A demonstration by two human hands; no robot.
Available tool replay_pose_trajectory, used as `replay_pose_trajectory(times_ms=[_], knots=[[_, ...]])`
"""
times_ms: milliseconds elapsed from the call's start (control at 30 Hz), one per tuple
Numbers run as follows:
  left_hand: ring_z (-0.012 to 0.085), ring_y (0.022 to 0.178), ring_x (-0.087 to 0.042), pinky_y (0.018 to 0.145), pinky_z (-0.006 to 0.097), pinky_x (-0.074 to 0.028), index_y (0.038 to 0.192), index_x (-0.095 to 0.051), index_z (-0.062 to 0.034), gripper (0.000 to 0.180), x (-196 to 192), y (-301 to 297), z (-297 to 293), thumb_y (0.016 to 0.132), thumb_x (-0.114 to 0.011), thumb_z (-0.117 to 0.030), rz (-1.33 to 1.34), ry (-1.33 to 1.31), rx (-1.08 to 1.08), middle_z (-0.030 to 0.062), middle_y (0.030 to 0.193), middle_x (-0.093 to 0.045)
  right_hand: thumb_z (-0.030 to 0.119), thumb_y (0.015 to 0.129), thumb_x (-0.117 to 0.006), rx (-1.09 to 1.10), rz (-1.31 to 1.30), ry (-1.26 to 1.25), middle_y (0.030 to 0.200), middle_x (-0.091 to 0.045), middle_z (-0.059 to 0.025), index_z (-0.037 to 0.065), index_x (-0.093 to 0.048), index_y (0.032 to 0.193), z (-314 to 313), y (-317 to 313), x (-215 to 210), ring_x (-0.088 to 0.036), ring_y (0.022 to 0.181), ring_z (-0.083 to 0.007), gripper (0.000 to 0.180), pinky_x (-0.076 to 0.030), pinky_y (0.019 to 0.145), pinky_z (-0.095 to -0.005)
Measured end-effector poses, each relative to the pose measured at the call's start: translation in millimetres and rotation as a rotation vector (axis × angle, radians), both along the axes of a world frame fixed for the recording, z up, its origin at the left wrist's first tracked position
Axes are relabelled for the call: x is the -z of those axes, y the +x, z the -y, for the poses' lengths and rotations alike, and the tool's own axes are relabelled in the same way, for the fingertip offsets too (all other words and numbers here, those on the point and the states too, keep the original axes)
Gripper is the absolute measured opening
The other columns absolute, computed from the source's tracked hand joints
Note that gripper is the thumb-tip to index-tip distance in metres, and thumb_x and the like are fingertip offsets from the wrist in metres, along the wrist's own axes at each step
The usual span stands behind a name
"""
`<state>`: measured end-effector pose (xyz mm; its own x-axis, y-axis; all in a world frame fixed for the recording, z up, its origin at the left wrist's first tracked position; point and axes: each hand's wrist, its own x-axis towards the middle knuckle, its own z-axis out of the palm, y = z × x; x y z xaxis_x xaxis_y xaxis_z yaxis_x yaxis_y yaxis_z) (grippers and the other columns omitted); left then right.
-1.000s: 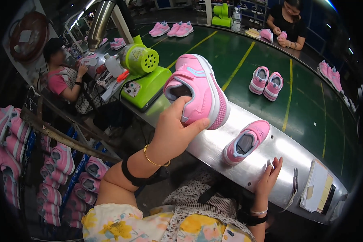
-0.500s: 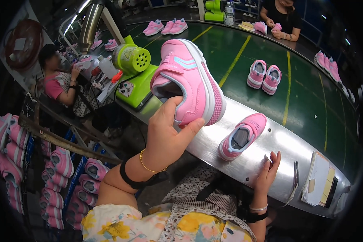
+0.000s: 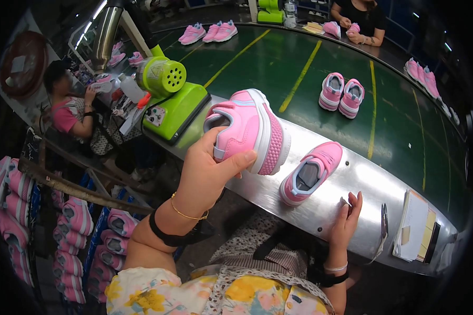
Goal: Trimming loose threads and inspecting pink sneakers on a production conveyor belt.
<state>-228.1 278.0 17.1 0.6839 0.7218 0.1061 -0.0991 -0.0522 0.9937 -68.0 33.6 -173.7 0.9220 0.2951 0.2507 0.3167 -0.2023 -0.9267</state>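
My left hand [image 3: 202, 170] grips a pink sneaker [image 3: 242, 126] by its heel, fingers inside the collar and thumb on the outside near the sole. The sneaker is tilted, its white and pink sole facing right. A second pink sneaker [image 3: 311, 173] stands on the metal ledge [image 3: 368, 189], its grey lining showing. To the right of it, my right hand [image 3: 346, 223] rests by the ledge's front edge, palm turned up, fingers loosely stretched and apart. A small greyish spot shows at its thumb tip; I cannot make out what it is.
Beyond the ledge runs a green conveyor [image 3: 278, 68] bearing a pair of sneakers [image 3: 341, 97]. A lime-green machine [image 3: 173, 100] stands at left. Scissors [image 3: 384, 220] and papers [image 3: 412, 226] lie at right. Racked sneakers [image 3: 71, 226] fill the lower left. Two co-workers sit at left and far right.
My left hand has lowered the sneaker toward the ledge and tipped it so its toe points less upward. My right hand has stayed nearly still. The whole view has shifted slightly.
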Motion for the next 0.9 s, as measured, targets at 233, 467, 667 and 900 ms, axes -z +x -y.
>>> replay_pose_trajectory(times_ms=[233, 467, 667, 900], knots=[[0.0076, 0.07, -0.057, 0.058, 0.021, -0.047, 0.11, -0.056, 0.0037, 0.042, 1.3, -2.9, -1.2, 0.076, -0.075, -0.013, -0.009, -0.052, 0.03, 0.0042, 0.088, -0.063, 0.019, 0.095, -0.046, -0.011, 0.015, 0.005, 0.127, -0.049, -0.0191, 0.002, -0.03, 0.141, -1.2, -2.1, -1.0, -0.049, 0.114, -0.0271, 0.052, -0.037, 0.098, -0.0363], [0.006, 0.072, -0.059, 0.062, 0.021, -0.049, 0.102, -0.062, 0.0017, 0.04, 2.3, -8.5, -14.0, 0.072, -0.079, -0.019, -0.2, 0.27, 0.162, 0.0043, 0.087, -0.065, 0.022, 0.097, -0.044, -0.034, 0.016, -0.014, 0.128, -0.048, -0.0164, 0.004, -0.029, 0.142, -1.1, -2.6, 1.3, -0.048, 0.112, -0.0222, 0.051, -0.036, 0.098, -0.0335], [0.0095, 0.07, -0.06, 0.059, 0.024, -0.049, 0.098, -0.063, 0.0013, 0.043, -0.2, -9.4, -22.5, 0.067, -0.081, -0.022, -0.319, 0.505, 0.311, 0.0074, 0.084, -0.065, 0.018, 0.094, -0.046, -0.015, 0.03, -0.014, 0.127, -0.048, -0.0189, 0.001, -0.029, 0.141, -3.4, -2.9, -2.3, -0.048, 0.115, -0.0265, 0.053, -0.035, 0.099, -0.0364], [0.03, 0.081, -0.059, 0.072, 0.035, -0.047, 0.099, -0.062, 0.0002, 0.038, -2.3, -9.2, -26.5, 0.068, -0.075, -0.017, -0.264, 0.845, 0.351, 0.0136, 0.086, -0.063, 0.018, 0.095, -0.046, -0.017, 0.007, -0.005, 0.128, -0.048, -0.0181, 0.001, -0.029, 0.141, -2.2, -2.3, -1.2, -0.048, 0.113, -0.0259, 0.052, -0.036, 0.098, -0.0362]])
